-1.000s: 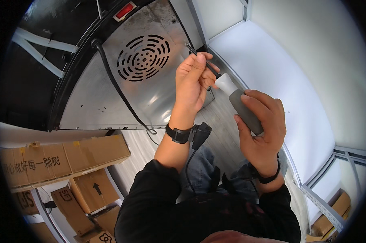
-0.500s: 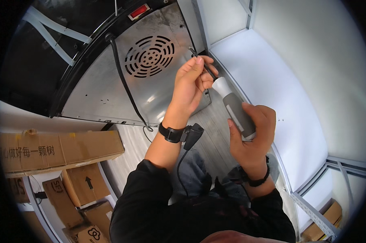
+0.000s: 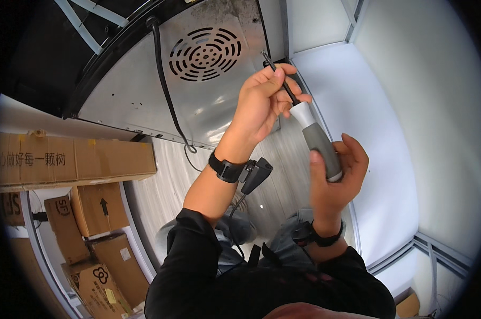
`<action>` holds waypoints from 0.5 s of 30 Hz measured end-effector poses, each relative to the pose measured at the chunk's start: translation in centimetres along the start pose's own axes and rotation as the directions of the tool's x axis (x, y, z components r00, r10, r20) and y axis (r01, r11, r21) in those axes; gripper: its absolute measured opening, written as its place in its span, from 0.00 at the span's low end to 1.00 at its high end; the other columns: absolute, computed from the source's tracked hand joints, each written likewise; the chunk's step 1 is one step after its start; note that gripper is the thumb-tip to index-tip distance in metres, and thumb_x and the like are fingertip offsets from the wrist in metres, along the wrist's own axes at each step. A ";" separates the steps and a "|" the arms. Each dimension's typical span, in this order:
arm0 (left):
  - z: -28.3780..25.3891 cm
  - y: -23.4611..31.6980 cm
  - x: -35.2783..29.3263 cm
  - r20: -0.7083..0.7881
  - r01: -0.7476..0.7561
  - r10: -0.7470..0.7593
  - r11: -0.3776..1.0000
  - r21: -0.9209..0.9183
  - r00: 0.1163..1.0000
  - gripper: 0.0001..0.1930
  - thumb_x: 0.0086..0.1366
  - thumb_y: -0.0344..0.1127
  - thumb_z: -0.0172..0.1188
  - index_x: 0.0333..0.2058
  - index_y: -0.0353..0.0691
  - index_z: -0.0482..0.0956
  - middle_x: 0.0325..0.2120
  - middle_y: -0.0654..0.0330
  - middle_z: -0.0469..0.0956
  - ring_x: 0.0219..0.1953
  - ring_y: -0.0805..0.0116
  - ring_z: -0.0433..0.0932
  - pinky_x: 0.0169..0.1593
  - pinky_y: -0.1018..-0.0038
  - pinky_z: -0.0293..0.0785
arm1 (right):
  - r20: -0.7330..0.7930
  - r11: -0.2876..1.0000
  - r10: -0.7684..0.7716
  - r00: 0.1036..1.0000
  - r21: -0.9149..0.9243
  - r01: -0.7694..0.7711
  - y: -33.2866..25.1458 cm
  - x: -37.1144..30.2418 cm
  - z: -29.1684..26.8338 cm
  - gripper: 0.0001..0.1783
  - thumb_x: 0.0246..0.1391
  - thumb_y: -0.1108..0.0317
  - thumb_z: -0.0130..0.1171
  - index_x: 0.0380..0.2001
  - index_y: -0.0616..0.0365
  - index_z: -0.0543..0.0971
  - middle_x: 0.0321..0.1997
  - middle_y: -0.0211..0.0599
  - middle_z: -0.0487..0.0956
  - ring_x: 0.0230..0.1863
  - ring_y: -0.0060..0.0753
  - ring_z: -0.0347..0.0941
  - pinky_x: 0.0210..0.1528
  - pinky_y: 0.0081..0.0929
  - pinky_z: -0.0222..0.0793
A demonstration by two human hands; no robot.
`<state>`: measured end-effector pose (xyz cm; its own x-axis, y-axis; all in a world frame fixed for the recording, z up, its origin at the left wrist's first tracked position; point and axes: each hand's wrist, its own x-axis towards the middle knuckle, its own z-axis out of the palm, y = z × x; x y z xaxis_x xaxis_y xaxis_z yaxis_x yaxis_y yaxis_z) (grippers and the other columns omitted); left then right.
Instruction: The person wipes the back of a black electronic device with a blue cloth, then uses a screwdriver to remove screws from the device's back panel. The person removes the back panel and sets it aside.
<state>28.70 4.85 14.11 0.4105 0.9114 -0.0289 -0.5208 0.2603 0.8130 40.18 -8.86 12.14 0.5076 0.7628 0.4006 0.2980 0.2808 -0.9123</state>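
A screwdriver with a thick grey handle [image 3: 319, 139], a white collar and a dark shaft slants up to the left. My right hand [image 3: 336, 178] holds the handle's lower end between thumb and fingers. Higher up, my left hand [image 3: 261, 98] pinches the shaft with thumb and forefinger, its other fingers loosely curled. The tip reaches the right edge of a bare metal panel [image 3: 144, 114], where a small silvery piece shows; whether it is a screw I cannot tell. The panel has a round slotted vent [image 3: 206, 55].
A black power cord [image 3: 166, 90] hangs across the panel. A long cardboard box [image 3: 102, 159] lies at the left above several boxes on a shelf [image 3: 136, 255]. White wall panels with metal framing [image 3: 352, 69] stand at the right. A strapped device [image 3: 257, 173] sits at my left wrist.
The view has shifted, so the metal panel sits higher. The screwdriver still slants toward the panel's edge. My right hand's fingers have loosened and spread a little around the handle.
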 end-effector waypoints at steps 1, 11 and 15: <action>0.1 0.0 -0.1 -0.007 0.002 -0.002 1.000 -0.011 1.000 0.13 0.69 0.37 0.46 0.42 0.31 0.71 0.25 0.57 0.76 0.19 0.72 0.77 0.32 0.73 0.79 | -0.016 0.994 -0.084 0.996 -0.078 0.083 -0.1 0.0 0.0 0.26 0.41 0.77 0.66 0.46 0.63 0.69 0.36 0.40 0.72 0.28 0.30 0.70 0.30 0.23 0.65; -0.4 0.1 -2.0 0.106 0.075 -0.100 0.973 0.221 0.989 0.16 0.65 0.35 0.54 0.48 0.34 0.69 0.33 0.53 0.77 0.31 0.66 0.80 0.32 0.78 0.79 | -0.013 0.938 -0.345 0.938 -0.006 0.345 0.7 0.7 0.5 0.28 0.40 0.73 0.66 0.48 0.60 0.69 0.42 0.47 0.69 0.43 0.42 0.68 0.39 0.30 0.65; -0.3 0.2 -2.1 0.158 0.059 -0.082 0.988 0.142 0.984 0.18 0.65 0.35 0.55 0.50 0.34 0.68 0.37 0.48 0.77 0.34 0.65 0.80 0.36 0.75 0.80 | 0.053 0.950 -0.142 0.988 0.289 0.121 0.3 0.6 0.1 0.25 0.49 0.63 0.63 0.48 0.62 0.68 0.41 0.45 0.70 0.38 0.39 0.70 0.35 0.27 0.65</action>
<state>27.49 3.10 14.13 0.5651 0.8250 -0.0029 -0.3840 0.2661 0.8842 40.43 -8.29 12.11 0.4163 0.7452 0.5209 0.1110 0.5270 -0.8426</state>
